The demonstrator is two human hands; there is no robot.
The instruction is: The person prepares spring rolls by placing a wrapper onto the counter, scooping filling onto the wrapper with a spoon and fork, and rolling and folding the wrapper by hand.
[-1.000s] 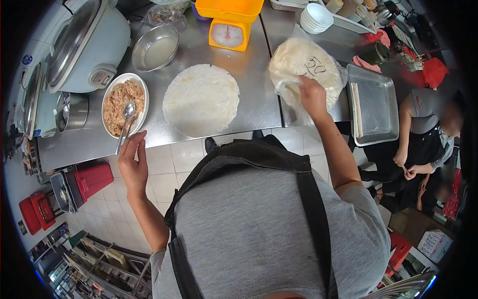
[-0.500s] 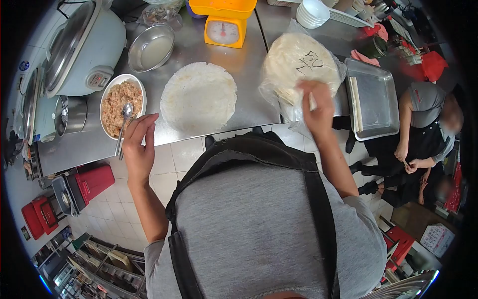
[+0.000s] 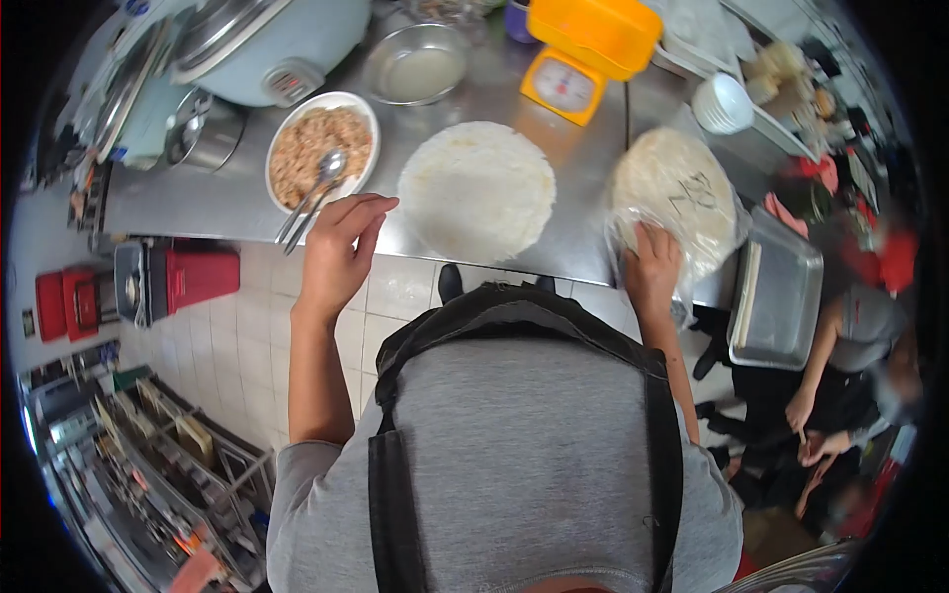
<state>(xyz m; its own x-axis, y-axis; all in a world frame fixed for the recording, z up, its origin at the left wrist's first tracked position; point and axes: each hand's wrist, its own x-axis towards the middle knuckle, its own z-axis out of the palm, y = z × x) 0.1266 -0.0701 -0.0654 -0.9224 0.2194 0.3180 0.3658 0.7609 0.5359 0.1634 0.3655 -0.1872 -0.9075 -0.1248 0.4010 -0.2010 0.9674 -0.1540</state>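
My left hand (image 3: 341, 254) hovers at the counter's front edge, its bent fingers apart from the thumb and nothing between them. It is beside the spoons (image 3: 314, 193) that rest in a white oval bowl of minced filling (image 3: 306, 148). To its right lies a round, thin white wrapper sheet (image 3: 479, 188), partly over the counter edge. My right hand (image 3: 652, 272) has its fingers curled at the near side of a clear plastic bag (image 3: 623, 232) holding a stack of round wrappers (image 3: 667, 173), with black writing on the bag. The fingertips are partly hidden there.
Behind the sheet are a metal bowl of pale liquid (image 3: 417, 74) and an orange scale (image 3: 563, 84). A rice cooker (image 3: 287, 59) stands back left. At right are stacked white bowls (image 3: 724, 104), a metal tray (image 3: 786, 296) with pale strips, and a co-worker (image 3: 860, 331).
My right hand has come down to the near edge of the bag. My left hand stays close to the spoons. The camera view has turned, so the counter items appear farther right.
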